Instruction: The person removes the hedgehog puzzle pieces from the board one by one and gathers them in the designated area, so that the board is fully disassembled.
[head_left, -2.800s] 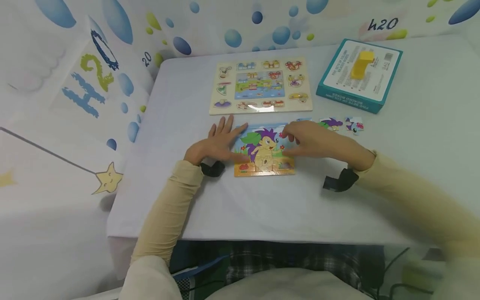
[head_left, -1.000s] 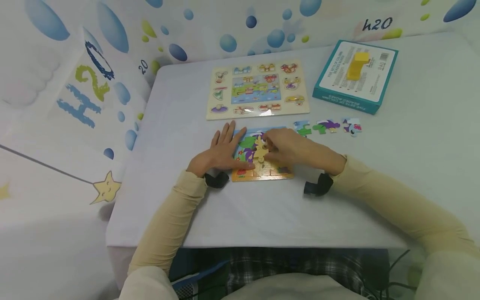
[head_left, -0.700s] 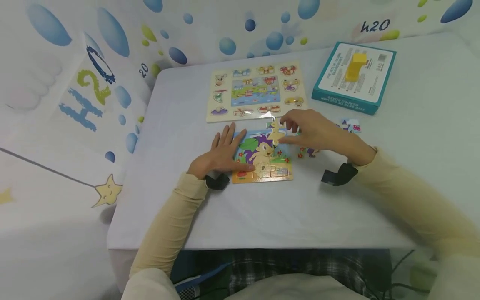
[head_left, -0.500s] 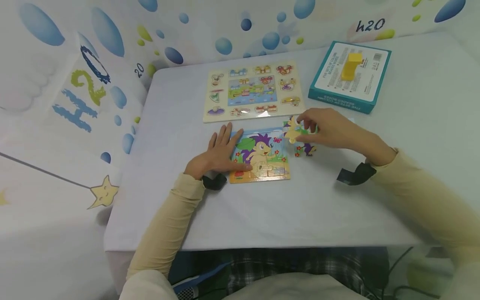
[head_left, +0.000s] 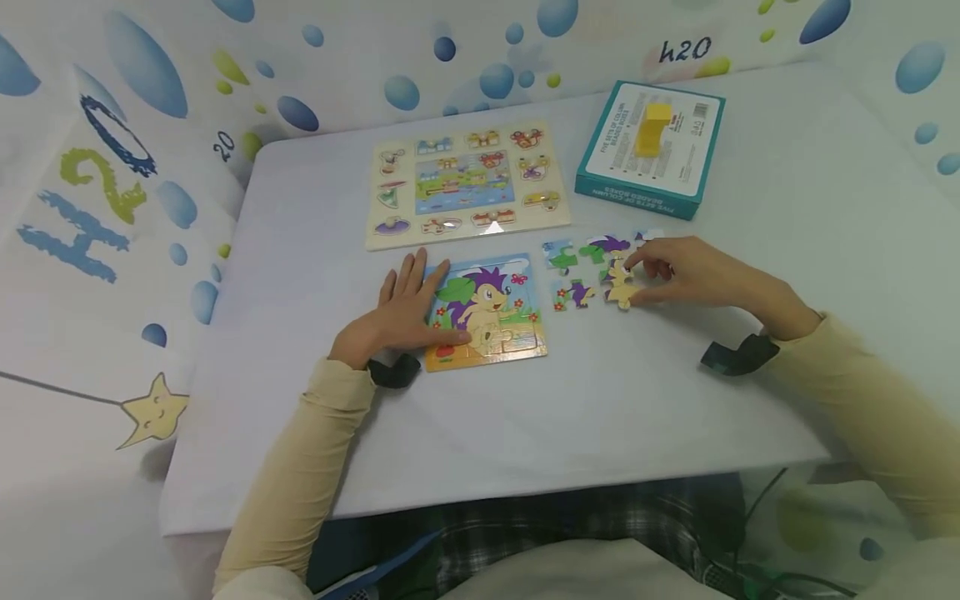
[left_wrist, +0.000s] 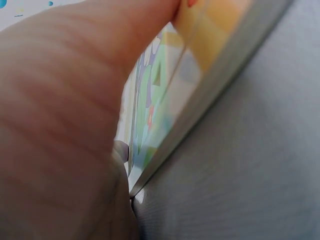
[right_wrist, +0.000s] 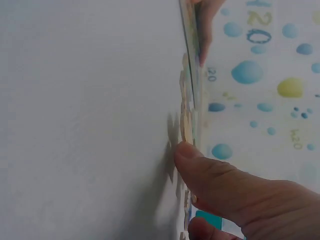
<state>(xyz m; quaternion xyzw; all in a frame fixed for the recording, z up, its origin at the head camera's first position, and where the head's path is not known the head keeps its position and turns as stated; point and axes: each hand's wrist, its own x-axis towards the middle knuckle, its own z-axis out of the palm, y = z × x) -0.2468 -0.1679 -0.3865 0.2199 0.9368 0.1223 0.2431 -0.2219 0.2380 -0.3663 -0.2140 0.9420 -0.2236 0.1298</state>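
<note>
A hedgehog jigsaw puzzle (head_left: 517, 321) lies in its tray on the white table. My left hand (head_left: 401, 312) rests on its left edge, fingers spread and thumb across the lower left part; the wrist view shows that thumb (left_wrist: 75, 85) close up. To the right of the tray, my right hand (head_left: 701, 279) pinches a cream and purple jigsaw piece (head_left: 618, 292) between thumb and fingers, low at the table. Around it lie other loose pieces: a green and blue one (head_left: 560, 256), a purple and green one (head_left: 606, 245), a flowered one (head_left: 573, 294) and one partly hidden by the hand (head_left: 648, 235).
Behind the tray lies a wooden knob puzzle board (head_left: 465, 225). At the back right stands a teal box (head_left: 637, 196) with a yellow block (head_left: 652, 131) on top. The table's front edge (head_left: 525, 496) runs before the person's lap.
My right hand has lifted the cream and purple piece out of the puzzle and carried it right, down among the loose pieces. The left hand stays on the tray. The head view has turned right.
</note>
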